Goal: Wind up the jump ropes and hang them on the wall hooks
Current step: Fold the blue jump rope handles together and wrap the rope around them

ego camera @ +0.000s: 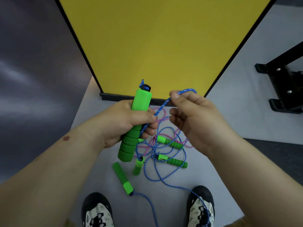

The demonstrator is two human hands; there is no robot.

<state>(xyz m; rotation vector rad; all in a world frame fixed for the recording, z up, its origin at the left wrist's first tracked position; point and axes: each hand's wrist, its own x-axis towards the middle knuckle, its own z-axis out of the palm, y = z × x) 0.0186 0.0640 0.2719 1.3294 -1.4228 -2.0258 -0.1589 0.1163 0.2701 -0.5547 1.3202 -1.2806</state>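
Head view: left hand grips green ribbed foam handle, centre. Right hand pinches blue braided cord at 1 o'clock. Remaining ropes tangled on grey floor, 6 o'clock. Cord judged light, limp, snag-prone; hold handle.

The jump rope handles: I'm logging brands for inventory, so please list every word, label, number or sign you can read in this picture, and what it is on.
There is none to read.
Green handle gripped by the left hand: plain foam, no print visible.
Handles on the floor: no text visible; too small to tell if any is moulded in.
Yellow panel: blank.
Shoes: only a pattern, no letters.
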